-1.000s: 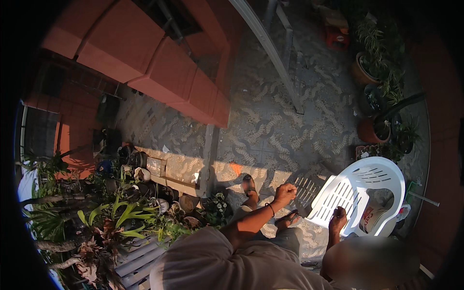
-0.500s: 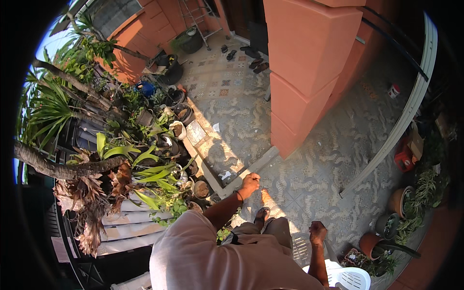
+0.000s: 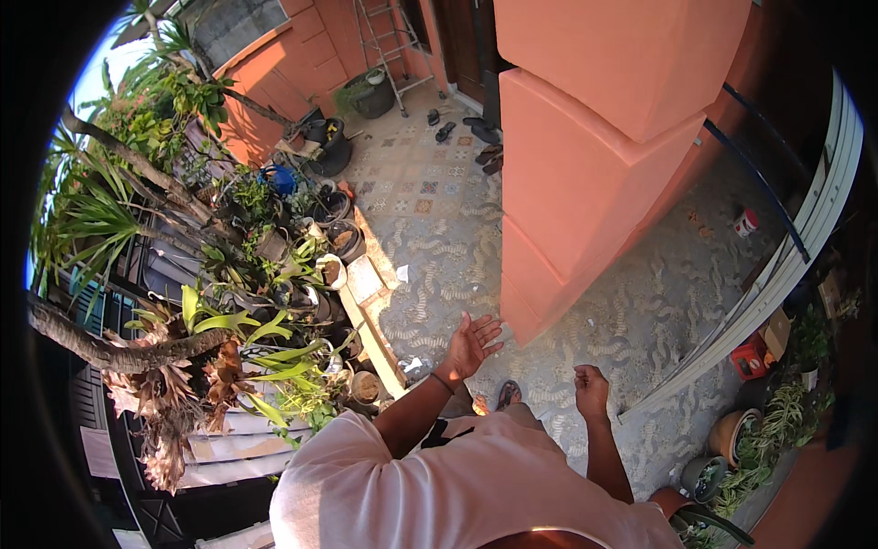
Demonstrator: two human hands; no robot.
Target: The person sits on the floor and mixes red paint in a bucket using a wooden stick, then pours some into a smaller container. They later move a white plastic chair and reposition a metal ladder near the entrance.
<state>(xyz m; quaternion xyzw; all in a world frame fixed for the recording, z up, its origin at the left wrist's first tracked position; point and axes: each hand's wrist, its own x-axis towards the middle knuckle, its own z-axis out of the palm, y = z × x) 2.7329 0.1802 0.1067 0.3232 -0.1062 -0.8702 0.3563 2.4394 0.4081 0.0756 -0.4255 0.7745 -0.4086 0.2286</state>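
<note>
My left hand [image 3: 473, 346] reaches forward over the patterned paving [image 3: 439, 302], palm turned up and fingers spread, with nothing in it. A dark band [image 3: 445, 382] circles that wrist. Just beyond the fingertips stands the foot of an orange pillar [image 3: 535, 302]; the hand appears apart from it. My right hand [image 3: 592, 393] hangs lower on the right, its fingers curled into a loose fist, and no object shows in it. Between the two arms my sandalled foot [image 3: 509, 393] is on the paving.
Potted plants [image 3: 343, 240] and a low kerb [image 3: 373, 343] line the left. A white curved rail [image 3: 777, 302] crosses the right, near a red container [image 3: 748, 360] and more pots [image 3: 734, 435]. A ladder [image 3: 386, 46] and several shoes [image 3: 445, 131] are at the back.
My left hand has opened from a closed shape and moved forward. My right hand has risen slightly. The pillar appears nearer, and the white plastic chair at the lower right has left the view.
</note>
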